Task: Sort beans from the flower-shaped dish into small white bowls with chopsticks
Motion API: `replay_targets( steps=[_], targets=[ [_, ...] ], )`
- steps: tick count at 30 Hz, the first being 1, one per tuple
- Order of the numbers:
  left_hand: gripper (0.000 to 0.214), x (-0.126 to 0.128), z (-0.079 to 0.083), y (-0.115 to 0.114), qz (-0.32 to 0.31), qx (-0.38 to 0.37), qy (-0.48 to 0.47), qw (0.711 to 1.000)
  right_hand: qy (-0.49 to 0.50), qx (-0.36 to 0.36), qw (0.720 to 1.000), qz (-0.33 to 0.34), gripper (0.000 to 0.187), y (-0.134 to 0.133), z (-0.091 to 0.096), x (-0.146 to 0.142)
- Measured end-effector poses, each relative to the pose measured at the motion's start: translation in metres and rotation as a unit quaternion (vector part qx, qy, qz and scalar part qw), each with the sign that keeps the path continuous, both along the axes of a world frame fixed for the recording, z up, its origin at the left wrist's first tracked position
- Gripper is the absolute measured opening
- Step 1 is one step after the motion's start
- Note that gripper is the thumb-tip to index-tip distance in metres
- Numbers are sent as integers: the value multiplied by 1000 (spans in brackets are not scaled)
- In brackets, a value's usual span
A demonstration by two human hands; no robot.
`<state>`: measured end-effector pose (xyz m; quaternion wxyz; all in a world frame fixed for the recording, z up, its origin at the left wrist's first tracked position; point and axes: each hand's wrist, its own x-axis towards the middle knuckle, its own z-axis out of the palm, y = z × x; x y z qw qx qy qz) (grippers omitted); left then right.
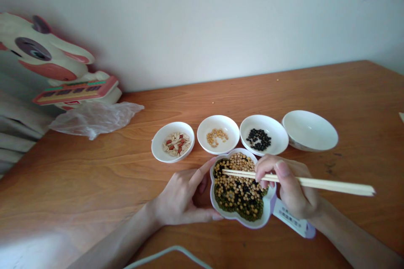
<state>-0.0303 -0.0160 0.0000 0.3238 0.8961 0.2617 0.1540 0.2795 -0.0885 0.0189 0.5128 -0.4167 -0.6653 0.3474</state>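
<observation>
My left hand (183, 195) cups the left rim of a flower-shaped white bowl (267, 214) filled with mixed yellow, green and black beans. My right hand (290, 187) is closed on a pair of wooden chopsticks (331, 185). Their tips lie over the yellow beans near the bowl's middle, the long ends pointing right. Behind the bowl stands a row of small white dishes: one with peanuts and pale seeds (173, 142), one with a few yellow beans (218, 134), one with black beans (264, 135), and one with nothing in it (309, 130).
A wooden table (94, 168) runs to a white wall. A crumpled clear plastic bag (94, 118) lies at the back left below a cartoon-animal toy (57, 71). A printed label (292, 218) sits under my right hand. A pale cable (170, 254) curves at the near edge.
</observation>
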Motion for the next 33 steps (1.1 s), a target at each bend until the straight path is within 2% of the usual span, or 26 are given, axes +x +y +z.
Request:
replay_targets(
  steps=[4,8,12,21,25,30,33],
  targets=[
    [118,0,0,0,0,-5,4,1000,38,55,997,-25,49,0,1,-1],
    [118,0,1,0,1,4,1,1000,68,117,987,-84,57,1,4,-2],
    [118,0,1,0,-1,6,-7,1000,58,152,979,-124,54,4,1,1],
    [118,0,-1,1,-2,9,-16,1000,-36,95,989,-110,40,5,3,4],
    [118,0,-2,0,-3,12,-22,1000,-35,80,992,-94,35,5,5,4],
    [115,1,0,0,-5,13,-21,1000,39,66,995,-63,49,3,9,-1],
    [115,1,1,0,-4,14,-20,1000,46,46,998,-26,59,3,10,-2]
  ],
)
